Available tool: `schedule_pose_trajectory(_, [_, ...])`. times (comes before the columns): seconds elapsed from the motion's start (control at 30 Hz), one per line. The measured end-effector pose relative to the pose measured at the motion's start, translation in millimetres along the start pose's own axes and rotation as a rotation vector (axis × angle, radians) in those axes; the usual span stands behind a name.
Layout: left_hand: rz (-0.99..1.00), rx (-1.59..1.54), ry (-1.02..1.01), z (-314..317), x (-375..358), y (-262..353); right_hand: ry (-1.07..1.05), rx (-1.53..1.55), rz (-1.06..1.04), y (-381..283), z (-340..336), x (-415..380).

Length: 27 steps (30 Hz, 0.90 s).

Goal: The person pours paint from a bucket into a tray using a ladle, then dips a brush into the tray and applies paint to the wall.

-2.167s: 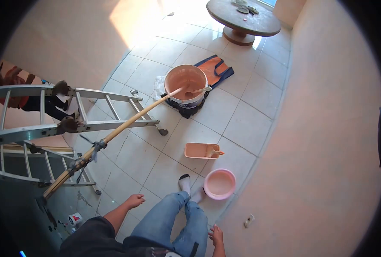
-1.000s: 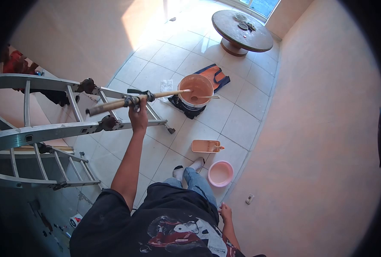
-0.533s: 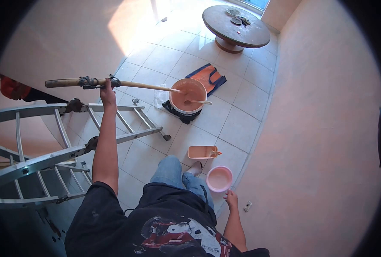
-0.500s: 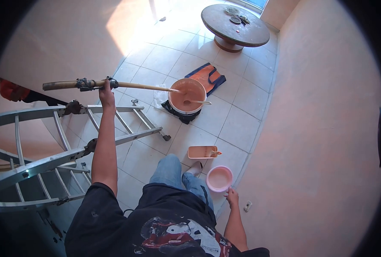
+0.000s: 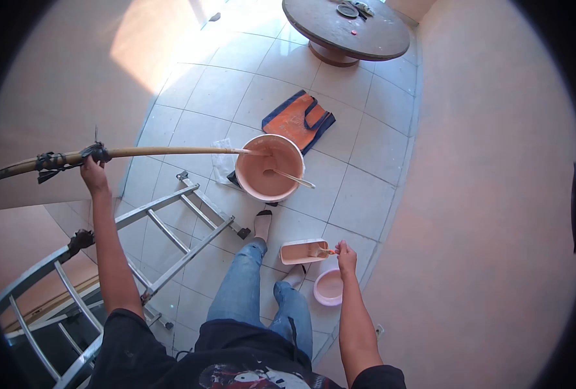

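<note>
My left hand (image 5: 94, 176) is wrapped round a long wooden pole (image 5: 165, 151), just below dark bindings tied about its upper part. The far end of that pole reaches into a white bucket (image 5: 241, 178) of pinkish paint. A pale-handled tool (image 5: 294, 177) also leans in the bucket, its lower end hidden by paint. My right hand (image 5: 346, 257) hangs with loosely curled fingers and nothing visible in them. It appears close to the handle of a brush (image 5: 322, 251) lying in a rectangular tray (image 5: 293, 255). Beneath it, a pink basin (image 5: 327, 289) stands on the floor.
An aluminium ladder (image 5: 165, 231) stands at left, its foot near the bucket. An orange-and-blue bag (image 5: 291, 121) lies behind the bucket. At the back is a round table (image 5: 340, 26) with small items on it. A pinkish wall (image 5: 476, 194) runs along the right.
I have stepped closer to the bucket. My left hand and the pole have shifted left in view. My right hand has come up from beside the basin to near the tray.
</note>
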<state>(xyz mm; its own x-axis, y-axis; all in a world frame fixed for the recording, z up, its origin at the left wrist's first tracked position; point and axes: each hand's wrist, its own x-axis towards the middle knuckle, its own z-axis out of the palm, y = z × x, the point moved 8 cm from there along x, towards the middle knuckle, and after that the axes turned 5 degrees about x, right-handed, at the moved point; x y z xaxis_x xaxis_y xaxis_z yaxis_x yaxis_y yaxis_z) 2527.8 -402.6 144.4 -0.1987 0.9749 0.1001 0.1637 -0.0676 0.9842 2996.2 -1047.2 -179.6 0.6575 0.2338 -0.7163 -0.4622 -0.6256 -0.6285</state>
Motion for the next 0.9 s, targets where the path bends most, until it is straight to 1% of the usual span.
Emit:
schedule_pose_trajectory(0.03, [-0.039, -0.019, -0.003, 1, 8, -3, 0.053, -0.047, -0.101, -22, 12, 21])
schedule_pose_trajectory(0.07, [-0.02, -0.034, -0.047, 2, 15, -7, 0.101, -0.099, -0.144, -50, 25, 36])
schedule_pose_trajectory(0.13, [0.03, -0.054, -0.121, -1, 20, -10, 0.116, -0.143, -0.193, -93, 59, 76])
schedule_pose_trajectory(0.2, [0.064, -0.063, -0.163, -11, 22, -13, 0.135, -0.254, -0.267, -138, 97, 112])
schedule_pose_trajectory(0.27, [0.046, -0.08, -0.171, -24, 24, -18, 0.078, -0.367, -0.31, -155, 139, 167])
schedule_pose_trajectory(0.33, [0.008, -0.08, -0.156, -33, 23, -20, -0.02, -0.503, -0.279, -176, 181, 206])
schedule_pose_trajectory(0.37, [-0.004, -0.072, -0.148, -37, 24, -22, -0.024, -0.501, -0.275, -181, 199, 228])
schedule_pose_trajectory(0.43, [-0.029, -0.026, -0.117, -48, 30, -29, -0.056, -0.607, -0.277, -176, 230, 273])
schedule_pose_trajectory(0.47, [-0.055, -0.041, -0.126, -51, 33, -33, -0.062, -0.605, -0.267, -169, 243, 295])
schedule_pose_trajectory(0.5, [-0.08, -0.058, -0.131, -53, 35, -38, -0.071, -0.533, -0.223, -148, 254, 326])
schedule_pose_trajectory(0.53, [-0.084, -0.048, -0.13, -56, 36, -39, -0.08, -0.464, -0.178, -142, 263, 339])
schedule_pose_trajectory(0.57, [-0.108, -0.041, -0.15, -56, 38, -44, -0.086, -0.466, -0.169, -139, 268, 351])
schedule_pose_trajectory(0.6, [-0.13, -0.033, -0.17, -56, 41, -46, -0.161, -0.336, 0.056, -136, 271, 346])
schedule_pose_trajectory(0.63, [-0.133, -0.022, -0.17, -57, 43, -45, -0.233, -0.201, 0.278, -119, 278, 349])
schedule_pose_trajectory(0.67, [-0.139, -0.022, -0.192, -54, 43, -45, -0.324, -0.214, 0.314, -115, 284, 357])
schedule_pose_trajectory(0.7, [-0.149, -0.024, -0.213, -53, 43, -45, -0.328, -0.218, 0.324, -117, 289, 357])
schedule_pose_trajectory(0.73, [-0.144, -0.036, -0.243, -54, 44, -46, -0.282, -0.247, 0.311, -126, 284, 356])
schedule_pose_trajectory(0.77, [-0.155, -0.035, -0.239, -56, 45, -48, -0.234, -0.278, 0.296, -137, 277, 354])
schedule_pose_trajectory(0.8, [-0.144, -0.024, -0.216, -57, 46, -48, -0.212, -0.223, 0.293, -144, 276, 354])
schedule_pose_trajectory(0.83, [-0.127, -0.016, -0.193, -58, 47, -49, -0.21, -0.231, 0.29, -154, 277, 356])
schedule_pose_trajectory(0.9, [-0.129, -0.039, -0.182, -57, 47, -50, -0.232, -0.163, 0.151, -181, 281, 353])
